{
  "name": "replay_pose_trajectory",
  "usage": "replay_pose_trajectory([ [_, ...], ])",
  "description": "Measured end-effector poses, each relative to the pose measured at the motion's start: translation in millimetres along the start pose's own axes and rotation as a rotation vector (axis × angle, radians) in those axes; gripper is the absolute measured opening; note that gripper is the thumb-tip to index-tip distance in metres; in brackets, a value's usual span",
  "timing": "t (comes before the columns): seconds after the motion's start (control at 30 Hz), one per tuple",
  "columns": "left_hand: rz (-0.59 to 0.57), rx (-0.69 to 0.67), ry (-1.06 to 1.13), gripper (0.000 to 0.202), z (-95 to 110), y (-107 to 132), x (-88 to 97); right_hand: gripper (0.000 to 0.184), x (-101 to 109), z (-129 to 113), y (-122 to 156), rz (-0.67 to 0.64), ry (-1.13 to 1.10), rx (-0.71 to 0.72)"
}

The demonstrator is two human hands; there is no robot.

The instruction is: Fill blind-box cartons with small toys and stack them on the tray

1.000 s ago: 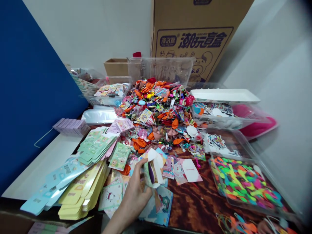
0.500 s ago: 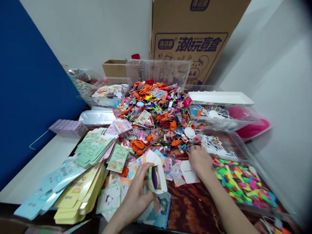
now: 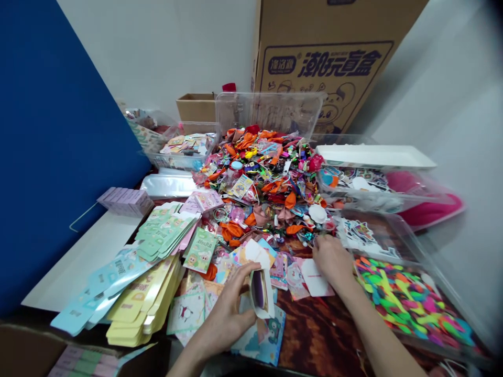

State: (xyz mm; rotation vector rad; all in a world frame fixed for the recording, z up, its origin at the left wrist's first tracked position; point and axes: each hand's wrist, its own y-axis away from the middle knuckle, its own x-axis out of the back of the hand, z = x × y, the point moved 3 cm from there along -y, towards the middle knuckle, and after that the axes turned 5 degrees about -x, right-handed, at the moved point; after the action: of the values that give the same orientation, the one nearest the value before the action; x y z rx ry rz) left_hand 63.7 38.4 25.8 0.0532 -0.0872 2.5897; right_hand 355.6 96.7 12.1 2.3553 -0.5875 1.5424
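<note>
My left hand [image 3: 231,309] is closed around a small open paper box [image 3: 265,290], thumb on one side and fingers on the other. Its opening faces right, with a white flap standing out and something purple inside. At the right front edge of a heaped pile of small toys and balloons [image 3: 271,178], my right hand [image 3: 333,261] reaches down with its fingers curled together. What those fingertips pinch, if anything, is hidden. Just left of that hand lie a white card [image 3: 316,277] and other printed cards. More cards [image 3: 186,313] lie under and beside my left hand.
Flattened green, blue and yellow box blanks [image 3: 145,298] fan out at left, near purple boxes [image 3: 126,201]. A green box [image 3: 200,250] lies beside the pile. To the right sit a tray of bright balloons [image 3: 408,298] and sticker tubs [image 3: 365,183]. A large carton [image 3: 330,31] stands behind.
The camera view has shifted, so everything sits further right in the picture. The box in my left hand has turned slightly, its opening looking narrower. My right hand stays at the pile's edge.
</note>
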Motion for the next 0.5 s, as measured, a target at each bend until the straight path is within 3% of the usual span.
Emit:
replay_pose_trajectory([
  [0.13, 0.018, 0.057, -0.043, 0.071, -4.6, -1.4, 1.3, 0.014, 17.7, 13.6, 0.7, 0.003, -0.393, -0.04],
  [0.3, 0.0, 0.078, -0.074, 0.076, -11.3, -3.8, -1.2, 0.032, 39.5, 25.0, 1.9, -0.129, -0.937, -0.088],
  [0.43, -0.006, 0.089, -0.064, 0.078, -13.1, -3.4, -4.3, 0.033, 43.8, 26.9, -0.4, -0.257, -1.339, -0.219],
  [0.5, -0.004, 0.102, -0.053, 0.081, -12.7, -2.8, -4.1, 0.033, 41.7, 25.2, -2.1, -0.299, -1.408, -0.247],
])
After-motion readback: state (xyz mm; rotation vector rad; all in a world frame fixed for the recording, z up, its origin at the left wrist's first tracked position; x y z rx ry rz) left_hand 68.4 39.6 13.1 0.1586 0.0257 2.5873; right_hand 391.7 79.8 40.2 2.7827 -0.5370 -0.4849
